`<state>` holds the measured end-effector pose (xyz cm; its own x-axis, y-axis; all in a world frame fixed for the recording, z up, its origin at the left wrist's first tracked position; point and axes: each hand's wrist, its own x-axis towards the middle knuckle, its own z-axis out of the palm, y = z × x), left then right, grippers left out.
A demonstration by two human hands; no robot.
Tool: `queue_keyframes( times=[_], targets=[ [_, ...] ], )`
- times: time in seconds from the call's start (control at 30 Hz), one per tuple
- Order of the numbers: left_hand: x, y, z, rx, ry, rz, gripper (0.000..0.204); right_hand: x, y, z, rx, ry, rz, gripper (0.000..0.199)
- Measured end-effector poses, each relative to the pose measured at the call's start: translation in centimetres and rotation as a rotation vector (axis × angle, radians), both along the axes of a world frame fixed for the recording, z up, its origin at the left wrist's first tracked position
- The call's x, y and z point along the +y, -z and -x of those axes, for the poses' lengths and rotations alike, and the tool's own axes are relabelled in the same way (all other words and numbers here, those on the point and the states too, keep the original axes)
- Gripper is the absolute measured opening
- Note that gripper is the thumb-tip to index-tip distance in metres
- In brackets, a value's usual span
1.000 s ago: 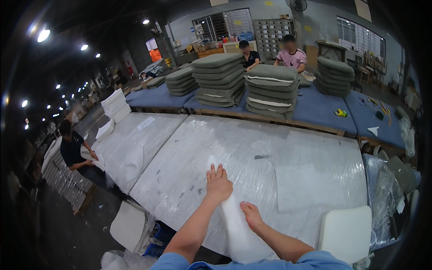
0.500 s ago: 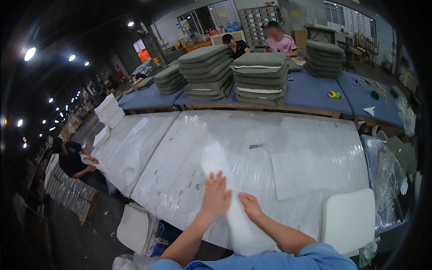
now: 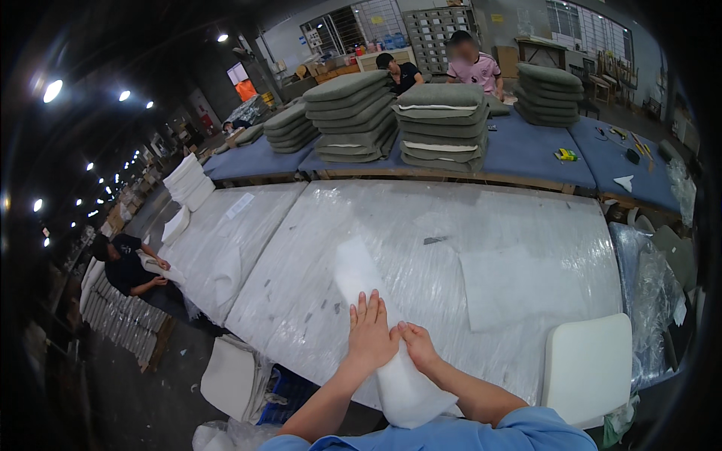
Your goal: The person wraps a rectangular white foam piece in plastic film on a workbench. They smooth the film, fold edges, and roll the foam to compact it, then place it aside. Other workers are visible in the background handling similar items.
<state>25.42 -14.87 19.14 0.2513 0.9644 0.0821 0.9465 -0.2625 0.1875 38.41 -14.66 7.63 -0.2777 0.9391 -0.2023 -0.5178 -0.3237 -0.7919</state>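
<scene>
A long piece of soft white batting [image 3: 406, 391], folded or rolled lengthwise, runs from my body onto the plastic-wrapped table [image 3: 301, 301]. Its far end lies on the wrap. My left hand [image 3: 371, 331] presses flat on top of it, fingers stretched out and pointing away from me. Just to the right, my right hand [image 3: 421, 346] has its fingers curled against the batting's right edge, with the thumb close to my left hand. What lies inside the batting, if anything, is hidden.
A flat white sheet [image 3: 519, 289] lies to the right, and a white seat pad [image 3: 588, 368] stands at the near right edge. Stacked grey-green cushions [image 3: 442, 124] line the blue table [image 3: 526, 161] beyond. One co-worker [image 3: 139, 274] handles white material at left; two others are behind the stacks.
My left hand has come down flat on the batting and slid slightly right, so it meets my right hand. The right hand stays at the batting's edge. The view has shifted slightly.
</scene>
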Motion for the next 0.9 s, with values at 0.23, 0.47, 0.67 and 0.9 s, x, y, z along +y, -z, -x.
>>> queue_keyframes(
  times=[0.23, 0.47, 0.67, 0.9],
  targets=[
    [0.2, 0.2, 1.0, 0.125, -0.028, 0.073, 0.079, 4.0, -2.7, -1.1, -0.150, -0.247, 0.175, 0.055],
    [0.2, -0.9, 0.4, 0.162, -0.055, 0.133, 0.082, 14.2, -9.2, 3.4, -0.618, -0.328, 0.058, 0.080],
    [0.0, -0.4, 0.9, 0.117, -0.033, 0.091, 0.081, 17.5, -6.5, 6.5, -0.457, -0.259, -0.101, 0.048],
    [0.1, 0.8, 2.0, 0.022, -0.018, 0.023, 0.078, 16.8, -2.5, 9.0, -0.313, -0.075, -0.007, 0.036]
  ],
)
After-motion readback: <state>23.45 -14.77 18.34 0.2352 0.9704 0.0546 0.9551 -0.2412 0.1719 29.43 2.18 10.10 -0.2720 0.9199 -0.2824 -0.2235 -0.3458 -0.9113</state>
